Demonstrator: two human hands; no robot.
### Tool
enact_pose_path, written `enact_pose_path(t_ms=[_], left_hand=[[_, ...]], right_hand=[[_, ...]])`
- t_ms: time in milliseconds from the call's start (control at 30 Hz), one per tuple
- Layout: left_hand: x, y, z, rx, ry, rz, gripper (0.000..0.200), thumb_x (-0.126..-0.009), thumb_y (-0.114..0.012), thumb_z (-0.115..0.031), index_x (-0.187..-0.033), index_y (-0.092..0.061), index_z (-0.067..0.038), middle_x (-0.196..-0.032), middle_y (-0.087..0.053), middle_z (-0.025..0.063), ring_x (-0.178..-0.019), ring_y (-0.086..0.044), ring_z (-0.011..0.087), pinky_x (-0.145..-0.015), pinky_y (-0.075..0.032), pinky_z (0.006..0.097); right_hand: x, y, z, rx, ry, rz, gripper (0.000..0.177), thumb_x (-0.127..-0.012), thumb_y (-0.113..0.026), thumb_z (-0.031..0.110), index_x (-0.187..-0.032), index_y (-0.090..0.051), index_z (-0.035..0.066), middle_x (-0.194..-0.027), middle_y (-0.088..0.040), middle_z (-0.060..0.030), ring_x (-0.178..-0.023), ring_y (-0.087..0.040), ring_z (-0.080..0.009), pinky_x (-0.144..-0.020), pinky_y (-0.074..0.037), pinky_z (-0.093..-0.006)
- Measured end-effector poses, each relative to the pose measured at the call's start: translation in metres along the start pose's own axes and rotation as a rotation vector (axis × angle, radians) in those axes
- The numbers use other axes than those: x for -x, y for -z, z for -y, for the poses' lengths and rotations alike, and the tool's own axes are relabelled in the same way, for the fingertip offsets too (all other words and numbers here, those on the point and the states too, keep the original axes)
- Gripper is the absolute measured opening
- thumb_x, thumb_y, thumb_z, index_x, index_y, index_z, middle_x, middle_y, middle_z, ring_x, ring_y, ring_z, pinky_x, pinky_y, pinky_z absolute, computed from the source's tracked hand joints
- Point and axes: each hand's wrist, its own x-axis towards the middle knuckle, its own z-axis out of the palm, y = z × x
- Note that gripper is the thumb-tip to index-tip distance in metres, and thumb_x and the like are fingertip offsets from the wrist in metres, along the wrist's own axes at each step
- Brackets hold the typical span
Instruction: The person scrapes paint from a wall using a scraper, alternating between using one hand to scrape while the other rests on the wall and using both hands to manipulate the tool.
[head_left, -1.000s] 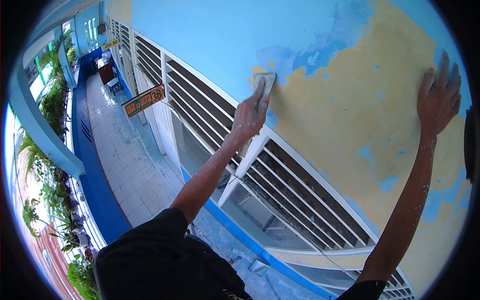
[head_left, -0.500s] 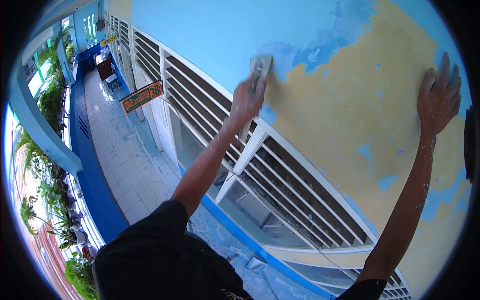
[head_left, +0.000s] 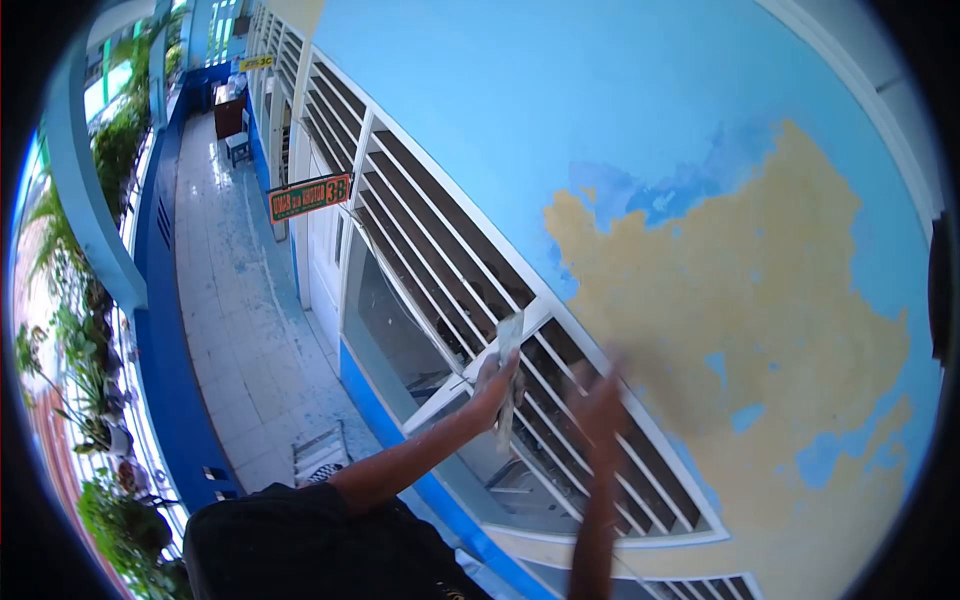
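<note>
My left hand point(head_left: 494, 385) is closed around a scraper point(head_left: 511, 333). Its pale blade points up and its handle hangs below my fingers, in front of the louvred window. To the right, my right hand point(head_left: 598, 400) is raised near the window frame and smeared by motion, so its fingers cannot be made out. Beyond both hands is the wall point(head_left: 720, 300), where light blue paint has come off in a large, ragged yellowish patch with small blue flecks left inside it.
White-framed louvred windows point(head_left: 440, 220) run along the wall. An orange 3B sign point(head_left: 310, 197) juts out over the tiled corridor point(head_left: 225, 300). Part of a ladder point(head_left: 320, 455) shows below me. Potted plants point(head_left: 85, 360) line the left side, with a chair point(head_left: 237, 148) farther back.
My left hand has brought the scraper down and away from the patch's upper edge. My right hand has left the wall and moved left, close to it. The view has shifted.
</note>
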Motion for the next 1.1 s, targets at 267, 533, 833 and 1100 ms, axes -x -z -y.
enact_pose_path(t_ms=[267,533,833,1100], left_hand=[[0.020,0.037,-0.011,-0.461,-0.081,0.228,0.060,-0.108,-0.058,-0.045,-0.142,-0.035,-0.001,-0.119,-0.060,0.0104,-0.109,-0.058,0.0200,-0.098,-0.048,0.0384],[0.035,0.053,-0.076,-0.525,-0.105,0.343,0.063,-0.104,-0.065,-0.048,-0.141,-0.048,-0.001,-0.134,-0.064,0.0204,-0.127,-0.060,0.0243,-0.109,-0.045,0.0416],[0.015,0.079,-0.088,-0.860,-0.478,0.284,0.056,-0.098,-0.073,-0.044,-0.129,-0.057,0.000,-0.119,-0.067,0.0174,-0.114,-0.066,0.0255,-0.098,-0.052,0.0406],[-0.060,-0.024,-0.268,-1.009,-1.004,0.177,0.072,-0.093,-0.074,-0.047,-0.143,-0.050,-0.002,-0.137,-0.059,0.0221,-0.131,-0.057,0.0357,-0.107,-0.048,0.0493]], right_hand=[[0.111,-0.095,0.032,-0.864,-0.151,0.445,0.031,-0.105,-0.057,0.016,-0.127,-0.055,-0.005,-0.087,-0.072,-0.0192,-0.066,-0.071,-0.0177,-0.052,-0.054,-0.0321],[-0.009,0.005,0.056,-1.183,-0.250,0.056,0.032,-0.107,-0.055,0.024,-0.133,-0.056,0.004,-0.070,-0.052,0.0008,-0.042,-0.042,-0.0050,-0.035,-0.030,-0.0219],[-0.058,0.000,0.083,-1.296,-0.267,-0.027,0.032,-0.109,-0.055,0.029,-0.128,-0.060,0.004,-0.069,-0.051,0.0008,-0.038,-0.038,-0.0058,-0.032,-0.026,-0.0234],[-0.033,-0.010,0.102,-1.306,-0.380,-0.180,0.036,-0.110,-0.052,0.027,-0.135,-0.059,0.003,-0.066,-0.050,0.0010,-0.036,-0.035,-0.0060,-0.031,-0.027,-0.0236]])
